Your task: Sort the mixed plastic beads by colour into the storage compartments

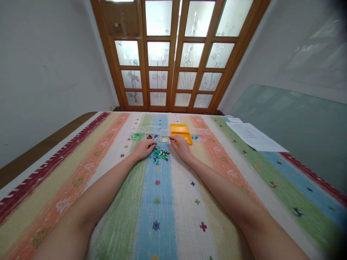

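Toward the desk's (187,216) far edge, our left hand (143,148) curled beside the mixed pieces (161,154), our right hand (182,146) by the yellow box (179,128); whether either gripped anything, we couldn't tell. We seemed mid-sorting; next called for a careful pinch.

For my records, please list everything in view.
Tablecloth: one, multicoloured, foreground
Clear trays: at least two, transparent, far half
Yellow box: one, yellow, between trays
Green pieces: several, green, left tray
Brown pieces: several, brown, beside green
Blue pieces: few, blue, right tray
Mixed pieces: many, varied colours, nearer pile
Papers: at least two, white, right side
Glass doors: at least two, brown-framed, far end
Board: one, brown, upper-left door
Walls: two, grey, sides
Panel: one, grey-green, right
Left hand: one, bare, left
Right hand: one, bare, right
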Action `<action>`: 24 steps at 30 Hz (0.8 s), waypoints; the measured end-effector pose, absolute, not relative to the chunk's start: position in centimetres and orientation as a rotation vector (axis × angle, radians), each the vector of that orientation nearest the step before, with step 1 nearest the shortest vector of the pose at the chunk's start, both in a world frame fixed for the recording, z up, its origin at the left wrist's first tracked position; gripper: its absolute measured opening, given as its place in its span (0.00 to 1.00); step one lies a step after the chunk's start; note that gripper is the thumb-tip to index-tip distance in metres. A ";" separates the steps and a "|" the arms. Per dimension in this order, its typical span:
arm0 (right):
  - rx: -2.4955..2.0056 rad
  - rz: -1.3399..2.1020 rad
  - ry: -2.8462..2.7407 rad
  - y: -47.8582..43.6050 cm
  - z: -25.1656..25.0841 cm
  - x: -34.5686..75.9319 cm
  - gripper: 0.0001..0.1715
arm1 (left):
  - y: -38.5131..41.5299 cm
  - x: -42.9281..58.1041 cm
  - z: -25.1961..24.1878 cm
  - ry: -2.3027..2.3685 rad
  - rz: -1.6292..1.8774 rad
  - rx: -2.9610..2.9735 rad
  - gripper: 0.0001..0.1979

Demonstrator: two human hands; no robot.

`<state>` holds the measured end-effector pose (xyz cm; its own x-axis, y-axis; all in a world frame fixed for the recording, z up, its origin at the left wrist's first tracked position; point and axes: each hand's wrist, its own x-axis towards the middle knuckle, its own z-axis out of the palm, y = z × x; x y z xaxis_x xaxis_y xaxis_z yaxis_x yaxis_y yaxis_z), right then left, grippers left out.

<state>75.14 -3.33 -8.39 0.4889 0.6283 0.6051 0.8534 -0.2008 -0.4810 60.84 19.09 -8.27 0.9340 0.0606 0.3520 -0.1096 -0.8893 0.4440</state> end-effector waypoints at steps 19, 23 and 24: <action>-1.927 -0.159 -1.614 -3.8 -5.8 71.3 0.09 | 19.2 60.9 -8.3 -0.073 0.509 2.611 0.15; -1.838 -0.007 -1.973 -3.9 -5.2 69.6 0.06 | 19.2 60.8 -8.3 -0.051 0.504 2.614 0.15; -1.823 0.002 -2.013 -3.9 -5.2 69.4 0.06 | 19.2 60.8 -8.3 -0.050 0.502 2.613 0.15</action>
